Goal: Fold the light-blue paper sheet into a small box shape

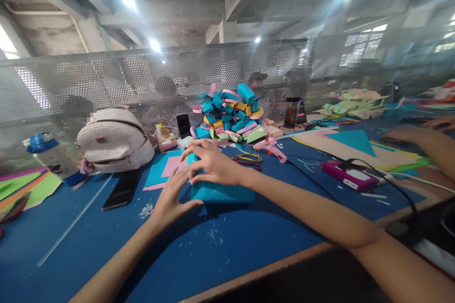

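A bright blue folded paper piece, box-like in shape, lies on the blue tabletop in front of me. My left hand grips its left end, fingers along the far side and thumb at the near edge. Over the top arches my right hand, with bent fingers pressing down at the same left end. The fingertips of both hands come close together there, and part of the piece is hidden under them. Just beyond my right wrist lie scissors with yellow and red handles and a pink glue gun.
Behind stands a heap of blue, pink and yellow paper boxes. On the left are a white backpack, a black phone and a bottle. A magenta power strip, paper sheets and another person's arm are right.
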A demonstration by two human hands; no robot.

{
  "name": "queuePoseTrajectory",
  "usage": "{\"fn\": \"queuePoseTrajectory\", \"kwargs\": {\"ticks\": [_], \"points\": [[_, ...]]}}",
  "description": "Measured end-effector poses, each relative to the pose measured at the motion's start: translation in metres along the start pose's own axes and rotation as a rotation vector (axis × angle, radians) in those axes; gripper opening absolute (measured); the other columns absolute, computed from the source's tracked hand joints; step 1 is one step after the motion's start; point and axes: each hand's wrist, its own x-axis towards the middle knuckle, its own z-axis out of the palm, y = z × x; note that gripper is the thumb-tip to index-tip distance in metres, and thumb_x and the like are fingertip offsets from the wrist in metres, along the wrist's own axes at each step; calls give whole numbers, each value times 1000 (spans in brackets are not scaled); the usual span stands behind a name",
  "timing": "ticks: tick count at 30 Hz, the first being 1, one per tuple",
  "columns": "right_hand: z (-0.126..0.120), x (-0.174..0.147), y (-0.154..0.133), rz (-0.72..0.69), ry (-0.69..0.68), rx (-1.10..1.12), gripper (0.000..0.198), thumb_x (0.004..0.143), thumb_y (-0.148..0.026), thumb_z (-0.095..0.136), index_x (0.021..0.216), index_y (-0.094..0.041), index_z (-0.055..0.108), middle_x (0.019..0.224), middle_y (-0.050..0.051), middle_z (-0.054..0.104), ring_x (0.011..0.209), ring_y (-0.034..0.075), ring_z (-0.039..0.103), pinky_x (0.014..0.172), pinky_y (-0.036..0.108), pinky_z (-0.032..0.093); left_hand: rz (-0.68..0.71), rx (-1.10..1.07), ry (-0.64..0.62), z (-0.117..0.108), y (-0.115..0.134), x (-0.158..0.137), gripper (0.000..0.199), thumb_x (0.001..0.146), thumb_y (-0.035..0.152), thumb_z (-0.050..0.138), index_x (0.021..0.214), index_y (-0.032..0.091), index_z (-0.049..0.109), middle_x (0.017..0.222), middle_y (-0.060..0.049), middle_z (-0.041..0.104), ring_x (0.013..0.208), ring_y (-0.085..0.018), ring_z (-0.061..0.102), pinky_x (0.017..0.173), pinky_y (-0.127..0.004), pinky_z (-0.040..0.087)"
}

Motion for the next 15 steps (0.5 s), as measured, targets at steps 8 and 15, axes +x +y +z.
{"fn": "queuePoseTrajectory", "kwargs": {"ticks": [8, 15], "points": [[6, -2, -5, 47, 44, -90, 11, 86, -31, 70, 81, -22, 71, 128, 3, 57, 129, 26, 34, 108, 49, 20, -160, -65, -9, 5, 7, -11, 41, 100, 43, 39, 136, 29, 52, 140, -7, 55, 137, -31, 41, 109, -54, 38], [4, -1, -9, -39, -16, -213, 11, 90, -32, 65, 89, -22, 68, 119, 3, 61, 122, 24, 42, 103, 46, 22, -104, -96, -33, 2, 15, -3, 38, 101, 38, 35, 130, 27, 58, 138, -4, 57, 132, -27, 48, 112, -50, 36]]}}
